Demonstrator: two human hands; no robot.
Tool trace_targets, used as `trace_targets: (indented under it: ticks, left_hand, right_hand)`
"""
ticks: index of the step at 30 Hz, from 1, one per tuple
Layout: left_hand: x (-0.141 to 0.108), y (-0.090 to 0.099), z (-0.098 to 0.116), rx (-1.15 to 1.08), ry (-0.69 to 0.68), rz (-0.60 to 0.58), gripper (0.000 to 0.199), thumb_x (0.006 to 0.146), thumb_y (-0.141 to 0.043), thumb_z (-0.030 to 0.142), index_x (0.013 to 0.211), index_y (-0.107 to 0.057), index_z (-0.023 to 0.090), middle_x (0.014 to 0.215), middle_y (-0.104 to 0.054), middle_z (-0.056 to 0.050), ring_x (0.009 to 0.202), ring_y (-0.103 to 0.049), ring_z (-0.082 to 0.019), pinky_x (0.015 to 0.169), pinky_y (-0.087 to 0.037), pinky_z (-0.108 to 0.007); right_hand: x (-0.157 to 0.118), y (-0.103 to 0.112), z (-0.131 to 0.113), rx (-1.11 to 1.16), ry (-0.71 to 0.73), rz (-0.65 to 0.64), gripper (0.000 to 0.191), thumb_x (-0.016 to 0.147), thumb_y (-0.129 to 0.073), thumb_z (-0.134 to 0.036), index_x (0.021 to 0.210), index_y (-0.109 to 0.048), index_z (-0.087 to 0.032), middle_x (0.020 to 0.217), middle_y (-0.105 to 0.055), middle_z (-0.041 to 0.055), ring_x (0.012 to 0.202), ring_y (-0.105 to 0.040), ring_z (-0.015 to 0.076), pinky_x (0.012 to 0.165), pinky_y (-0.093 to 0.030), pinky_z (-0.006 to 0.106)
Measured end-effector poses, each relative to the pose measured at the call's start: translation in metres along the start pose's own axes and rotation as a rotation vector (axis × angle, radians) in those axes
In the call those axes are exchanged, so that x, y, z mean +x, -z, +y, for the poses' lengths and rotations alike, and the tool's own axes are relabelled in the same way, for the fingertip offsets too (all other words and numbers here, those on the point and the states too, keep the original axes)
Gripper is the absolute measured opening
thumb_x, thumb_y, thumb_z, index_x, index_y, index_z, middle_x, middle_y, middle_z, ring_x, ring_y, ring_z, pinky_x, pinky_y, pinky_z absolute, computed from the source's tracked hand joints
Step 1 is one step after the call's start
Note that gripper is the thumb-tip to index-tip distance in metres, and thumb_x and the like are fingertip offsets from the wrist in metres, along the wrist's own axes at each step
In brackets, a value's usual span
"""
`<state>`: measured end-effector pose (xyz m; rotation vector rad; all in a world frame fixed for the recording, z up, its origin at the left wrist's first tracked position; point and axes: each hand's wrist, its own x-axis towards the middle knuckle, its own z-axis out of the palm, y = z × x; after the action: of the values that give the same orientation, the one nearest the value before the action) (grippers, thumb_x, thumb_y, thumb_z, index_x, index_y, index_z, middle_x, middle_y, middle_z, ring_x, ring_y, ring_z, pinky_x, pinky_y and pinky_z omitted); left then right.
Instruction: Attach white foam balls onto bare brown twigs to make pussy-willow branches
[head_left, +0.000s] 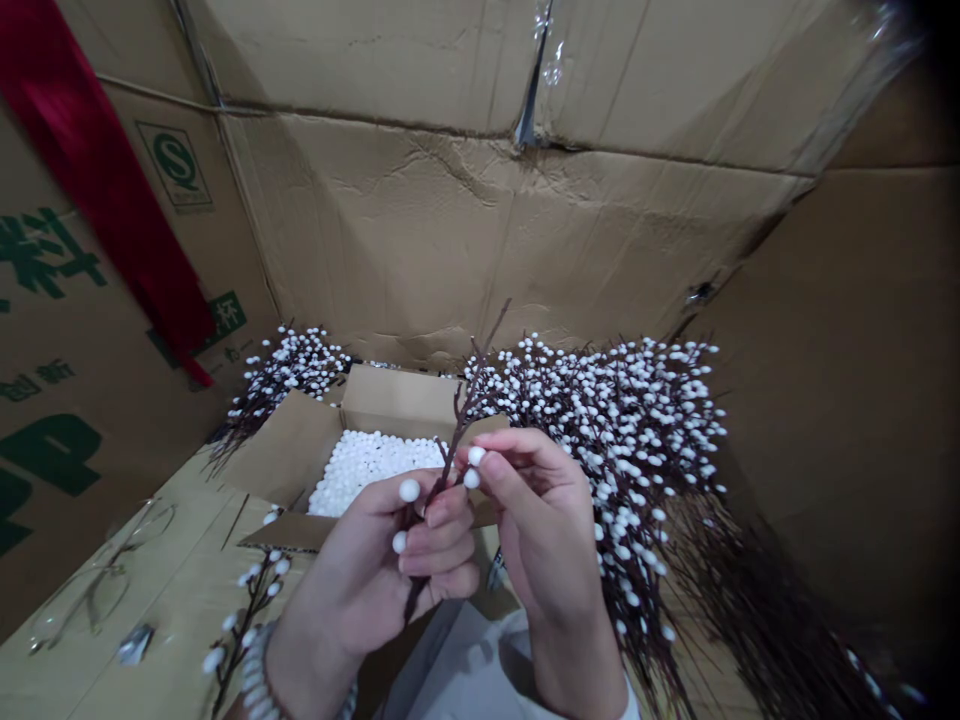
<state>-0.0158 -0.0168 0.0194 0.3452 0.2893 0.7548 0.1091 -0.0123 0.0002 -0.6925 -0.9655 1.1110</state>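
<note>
My left hand (375,570) grips a thin dark twig (456,435) low on its stem, with the twig rising past my fingers. White foam beads (409,490) sit on the twig near my left thumb and fingers. My right hand (541,530) pinches a white bead (473,456) between thumb and forefinger, close to the twig. Just beyond my hands, an open cardboard box (397,395) is filled with loose white beads (367,470). A large bunch of beaded branches (622,420) lies to the right of my right hand.
Another beaded bunch (292,368) lies behind the box on the left, and a single beaded sprig (251,600) lies at lower left. Creased cardboard walls (420,230) surround the work area. A red cloth (97,170) hangs at upper left, and a bead bracelet (255,680) circles my left wrist.
</note>
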Motion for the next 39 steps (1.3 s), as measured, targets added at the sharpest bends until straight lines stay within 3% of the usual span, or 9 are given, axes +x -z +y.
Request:
trace_targets:
  ticks: [9,16,25,31,39]
  left_hand:
    - [-0.0001,0.0,-0.0011,0.043,-0.05,0.008,0.021,0.072,-0.063,0.016,0.054,-0.054,0.012,0.043,-0.026,0.01,0.04,-0.009,-0.003,0.044,-0.034,-0.013]
    - [-0.0022,-0.0023,-0.005,-0.002,-0.045,-0.016,0.02,0.071,-0.067,0.016,0.055,-0.057,0.011,0.044,-0.027,0.011,0.041,-0.01,-0.003,0.044,-0.033,-0.012]
    - [0.0004,-0.0014,-0.0046,0.023,-0.05,0.049,0.03,0.084,-0.053,0.017,0.054,-0.054,0.012,0.045,-0.027,0.009,0.039,-0.011,-0.003,0.044,-0.031,-0.013]
    - [-0.0009,-0.0023,-0.0043,-0.022,-0.039,0.028,0.023,0.078,-0.057,0.014,0.055,-0.057,0.01,0.045,-0.028,0.009,0.039,-0.012,-0.003,0.044,-0.031,-0.012]
    - [-0.0003,-0.0017,-0.0009,-0.09,-0.045,0.044,0.025,0.078,-0.056,0.013,0.054,-0.059,0.009,0.045,-0.026,0.01,0.038,-0.015,-0.002,0.044,-0.033,-0.012]
  right_hand:
    - [0.0012,-0.0019,0.0037,-0.06,0.066,0.006,0.012,0.075,-0.077,-0.019,0.076,-0.077,-0.031,0.074,-0.077,-0.0039,0.069,-0.07,0.0107,0.063,-0.056,0.019]
    - [-0.0011,-0.0043,0.0011,-0.025,0.022,0.013,0.007,0.074,-0.077,-0.02,0.073,-0.077,-0.028,0.071,-0.076,-0.0018,0.066,-0.07,0.0126,0.061,-0.057,0.022]
    - [-0.0028,-0.0006,0.0041,-0.094,0.071,0.011,0.006,0.075,-0.077,-0.023,0.075,-0.077,-0.028,0.073,-0.077,-0.001,0.067,-0.071,0.0152,0.061,-0.057,0.025]
    - [-0.0011,-0.0037,0.0006,0.01,0.079,0.005,0.01,0.073,-0.077,-0.019,0.072,-0.077,-0.029,0.069,-0.076,-0.0031,0.064,-0.07,0.0119,0.059,-0.055,0.02]
    - [-0.0026,-0.0031,0.0024,-0.008,0.086,-0.012,0.01,0.075,-0.077,-0.019,0.075,-0.077,-0.029,0.074,-0.078,-0.0023,0.069,-0.072,0.0136,0.061,-0.057,0.022]
